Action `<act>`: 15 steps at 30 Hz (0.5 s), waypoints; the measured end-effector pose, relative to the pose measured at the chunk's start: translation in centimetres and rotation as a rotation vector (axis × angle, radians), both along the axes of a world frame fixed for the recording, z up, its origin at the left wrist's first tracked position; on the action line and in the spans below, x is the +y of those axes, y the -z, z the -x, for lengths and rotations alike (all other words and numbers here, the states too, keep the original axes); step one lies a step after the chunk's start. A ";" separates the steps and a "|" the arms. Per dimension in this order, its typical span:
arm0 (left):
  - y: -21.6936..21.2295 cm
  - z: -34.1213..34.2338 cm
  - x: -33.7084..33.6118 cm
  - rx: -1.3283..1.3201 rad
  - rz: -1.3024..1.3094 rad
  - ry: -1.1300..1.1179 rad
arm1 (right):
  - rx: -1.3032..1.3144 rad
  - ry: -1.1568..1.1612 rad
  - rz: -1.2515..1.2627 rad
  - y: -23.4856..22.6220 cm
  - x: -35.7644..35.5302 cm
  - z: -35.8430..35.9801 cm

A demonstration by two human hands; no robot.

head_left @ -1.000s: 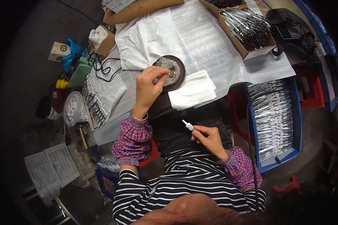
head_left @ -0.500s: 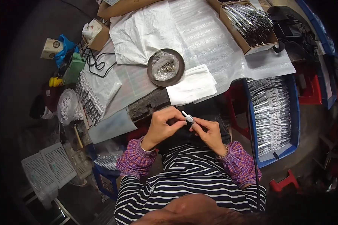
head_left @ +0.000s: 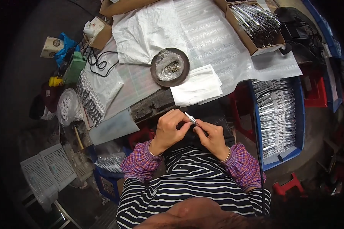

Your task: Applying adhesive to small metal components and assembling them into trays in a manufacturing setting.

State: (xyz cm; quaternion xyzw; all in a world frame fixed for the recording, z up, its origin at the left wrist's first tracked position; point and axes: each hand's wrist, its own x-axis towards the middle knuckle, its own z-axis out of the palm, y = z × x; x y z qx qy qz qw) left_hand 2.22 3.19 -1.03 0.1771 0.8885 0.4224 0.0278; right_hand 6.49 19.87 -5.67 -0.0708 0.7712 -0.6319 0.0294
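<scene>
Over my lap, just off the table's near edge, both hands meet at a slim piece with a white head (head_left: 190,118) and a darker stem. My left hand (head_left: 171,128) pinches it near the white end, thumb against forefinger. Thumb and fingers of my right hand (head_left: 213,138) close on its lower end. What kind of piece it is I cannot make out, since the fingertips hide much of it. Beyond the hands stands a round dark dish (head_left: 155,72), lined with clear plastic and holding small brass-coloured parts. White sheets (head_left: 197,86) lie beside that dish.
At right, a blue crate (head_left: 303,126) holds rows of silver pieces with white heads. A cardboard box (head_left: 270,49) of thin silver rods stands at the far right. More white-headed pieces (head_left: 90,97) lie at the table's left, near a black cable (head_left: 99,71). Red stools (head_left: 242,110) flank the table.
The white-headed piece has turned slightly between my fingers, and my left hand has shifted a little to the right. Both hands keep their pinch.
</scene>
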 end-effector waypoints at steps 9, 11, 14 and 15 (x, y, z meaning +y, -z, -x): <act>0.2 -0.2 0.2 0.021 0.044 -0.014 | 0.101 -0.040 -0.123 -0.3 0.3 0.1; 0.3 -0.3 0.1 0.000 0.019 -0.019 | 0.102 -0.049 -0.126 -0.4 0.3 0.1; 0.3 -0.4 0.4 0.011 0.047 -0.021 | 0.100 -0.059 -0.136 -0.1 0.5 0.0; 0.3 -0.5 0.3 0.011 0.047 -0.022 | 0.096 -0.061 -0.137 -0.2 0.4 0.0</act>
